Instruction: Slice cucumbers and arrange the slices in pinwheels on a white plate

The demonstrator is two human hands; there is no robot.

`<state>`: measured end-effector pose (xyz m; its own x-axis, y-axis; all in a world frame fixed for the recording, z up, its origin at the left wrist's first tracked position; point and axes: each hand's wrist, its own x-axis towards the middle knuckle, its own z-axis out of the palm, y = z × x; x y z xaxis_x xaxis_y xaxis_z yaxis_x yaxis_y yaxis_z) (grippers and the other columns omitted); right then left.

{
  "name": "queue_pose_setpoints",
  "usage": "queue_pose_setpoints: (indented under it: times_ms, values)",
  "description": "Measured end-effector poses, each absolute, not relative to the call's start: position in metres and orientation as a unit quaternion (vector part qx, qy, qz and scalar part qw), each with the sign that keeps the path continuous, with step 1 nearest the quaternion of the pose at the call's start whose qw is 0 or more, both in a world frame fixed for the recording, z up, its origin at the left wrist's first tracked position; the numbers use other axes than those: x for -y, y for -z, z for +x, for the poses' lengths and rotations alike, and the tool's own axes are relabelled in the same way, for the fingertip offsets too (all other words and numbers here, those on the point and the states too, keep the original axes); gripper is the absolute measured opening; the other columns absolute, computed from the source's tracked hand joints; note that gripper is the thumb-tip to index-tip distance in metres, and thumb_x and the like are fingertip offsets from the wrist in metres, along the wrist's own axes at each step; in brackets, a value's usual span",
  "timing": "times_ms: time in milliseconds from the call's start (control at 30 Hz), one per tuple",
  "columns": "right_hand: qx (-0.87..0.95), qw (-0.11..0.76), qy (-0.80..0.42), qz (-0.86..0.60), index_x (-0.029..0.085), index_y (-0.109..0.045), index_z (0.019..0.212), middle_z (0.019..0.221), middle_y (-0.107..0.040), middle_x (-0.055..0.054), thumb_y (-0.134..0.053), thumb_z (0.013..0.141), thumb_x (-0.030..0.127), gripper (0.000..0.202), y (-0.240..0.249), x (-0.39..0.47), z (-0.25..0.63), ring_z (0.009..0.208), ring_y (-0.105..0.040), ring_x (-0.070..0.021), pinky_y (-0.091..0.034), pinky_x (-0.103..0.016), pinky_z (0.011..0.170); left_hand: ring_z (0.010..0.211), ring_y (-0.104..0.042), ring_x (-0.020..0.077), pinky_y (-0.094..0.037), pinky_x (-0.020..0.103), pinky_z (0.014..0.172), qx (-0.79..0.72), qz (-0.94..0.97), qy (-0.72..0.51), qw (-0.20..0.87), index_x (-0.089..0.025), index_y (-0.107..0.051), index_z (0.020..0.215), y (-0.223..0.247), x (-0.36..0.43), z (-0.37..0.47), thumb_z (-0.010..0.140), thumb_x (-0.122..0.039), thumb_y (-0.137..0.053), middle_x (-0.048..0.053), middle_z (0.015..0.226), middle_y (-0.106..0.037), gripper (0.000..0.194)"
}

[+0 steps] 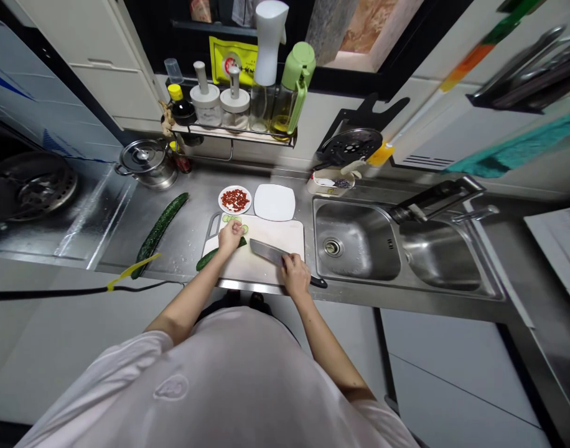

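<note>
My left hand (231, 237) is closed in a pinch above the white cutting board (270, 270), with a pale green cucumber slice (244, 229) at its fingertips. More cucumber slices (229, 218) lie at the board's upper left corner. Under my left wrist rests a cut length of cucumber (206, 259), its middle hidden by the wrist and hand. My right hand (296, 274) grips a kitchen knife (265, 250) with a broad blade and a black handle. The blade points left over the board, apart from the cucumber.
A whole cucumber (160, 230) lies on the steel counter at left. Behind the board are a plate of chopped red pieces (235, 200) and a white plate (274, 202). A double sink (359, 239) is at right, a lidded pot (147, 163) at back left. Bottles stand on a shelf (233, 132).
</note>
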<state>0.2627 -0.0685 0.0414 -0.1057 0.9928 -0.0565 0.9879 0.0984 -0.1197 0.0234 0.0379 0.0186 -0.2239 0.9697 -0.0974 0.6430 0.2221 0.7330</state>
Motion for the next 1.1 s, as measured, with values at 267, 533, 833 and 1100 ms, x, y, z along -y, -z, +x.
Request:
queue_pose_setpoints:
  times_ms: [267, 533, 833, 1100]
  values:
    - [0.738, 0.027, -0.061, -0.672, 0.021, -0.059, 0.121, 0.114, -0.053, -0.009, -0.048, 0.089, 0.023, 0.034, -0.037, 0.069, 0.265, 0.090, -0.051, -0.0201, -0.034, -0.029, 0.082, 0.087, -0.063, 0.0192, -0.040, 0.034, 0.084, -0.775, 0.520, -0.256, 0.254, -0.026, -0.060, 0.093, -0.008, -0.065, 0.020, 0.079, -0.027, -0.060, -0.001, 0.085, -0.069, 0.014]
    - [0.728, 0.036, -0.065, -0.681, 0.021, -0.060, 0.121, 0.114, -0.053, -0.009, -0.049, 0.089, 0.023, 0.033, -0.034, 0.068, 0.265, 0.090, -0.051, -0.0195, -0.035, -0.029, 0.082, 0.094, -0.061, 0.0241, -0.035, 0.039, 0.088, -0.781, 0.542, -0.221, 0.218, -0.026, -0.060, 0.092, -0.008, -0.080, 0.024, 0.081, -0.025, -0.057, 0.003, 0.088, -0.069, 0.012]
    - [0.733, 0.070, -0.053, -0.674, 0.021, -0.063, 0.116, 0.109, -0.056, -0.007, -0.052, 0.087, 0.021, 0.031, -0.030, 0.067, 0.266, 0.083, -0.051, -0.0175, -0.035, -0.028, 0.077, 0.099, -0.059, 0.0243, -0.032, 0.038, 0.089, -0.786, 0.569, -0.160, 0.181, -0.026, -0.060, 0.097, -0.006, -0.085, 0.024, 0.083, -0.026, -0.054, 0.004, 0.090, -0.070, 0.015]
    - [0.727, 0.068, -0.067, -0.680, 0.021, -0.064, 0.115, 0.109, -0.057, -0.007, -0.050, 0.089, 0.021, 0.029, -0.037, 0.066, 0.265, 0.083, -0.051, -0.0173, -0.034, -0.028, 0.077, 0.102, -0.057, 0.0248, -0.033, 0.038, 0.087, -0.784, 0.587, -0.127, 0.159, -0.024, -0.065, 0.091, -0.003, -0.086, 0.025, 0.085, -0.026, -0.053, 0.007, 0.100, -0.070, 0.014]
